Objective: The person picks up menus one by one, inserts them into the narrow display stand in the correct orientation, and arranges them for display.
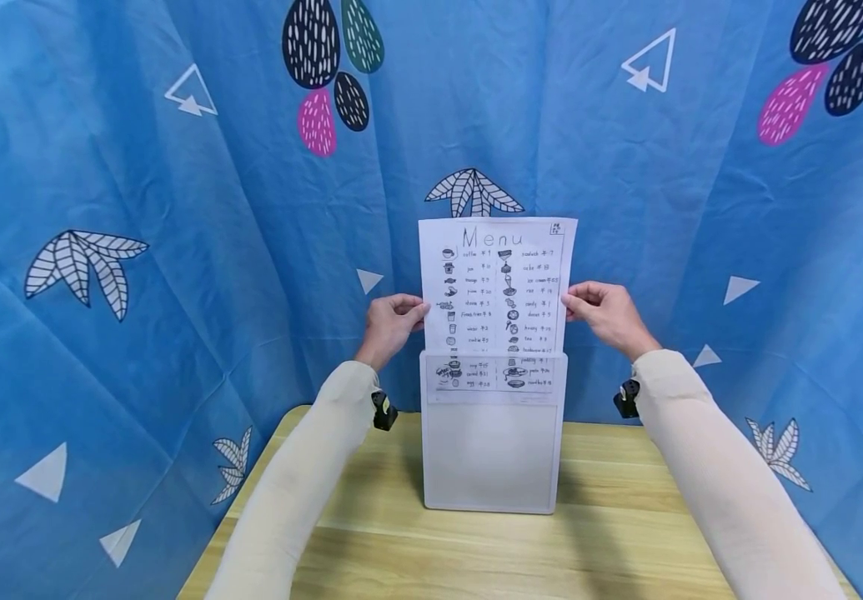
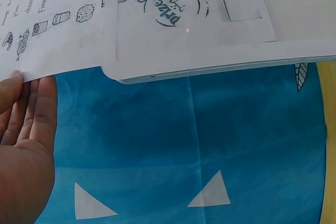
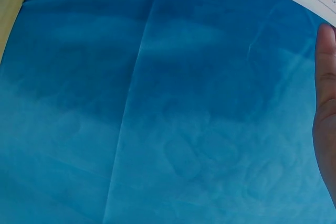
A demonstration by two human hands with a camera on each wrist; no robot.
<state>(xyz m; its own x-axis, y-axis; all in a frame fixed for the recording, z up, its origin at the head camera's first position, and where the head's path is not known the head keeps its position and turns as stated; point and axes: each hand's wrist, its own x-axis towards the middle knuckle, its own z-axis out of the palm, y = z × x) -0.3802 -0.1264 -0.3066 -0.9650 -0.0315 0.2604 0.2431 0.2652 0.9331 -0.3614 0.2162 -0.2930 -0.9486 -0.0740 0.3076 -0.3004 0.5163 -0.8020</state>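
A printed menu sheet [image 1: 494, 292] stands upright at the middle of the head view, its lower end inside a white-framed clear display holder [image 1: 489, 458]. My left hand [image 1: 392, 327] pinches the sheet's left edge between thumb and fingers. On the opposite edge, my right hand [image 1: 611, 315] pinches the paper at about the same height. In the left wrist view the sheet [image 2: 47, 30] enters the holder [image 2: 210, 56] beside the left hand [image 2: 26, 140]. Only part of the right hand [image 3: 326, 93] shows in the right wrist view, at the paper's edge.
The holder stands on a light wooden table [image 1: 476, 558]. Close behind and at both sides hangs a blue patterned curtain [image 1: 236, 200]. Small black devices are strapped at the left wrist [image 1: 383, 411] and right wrist [image 1: 626, 399].
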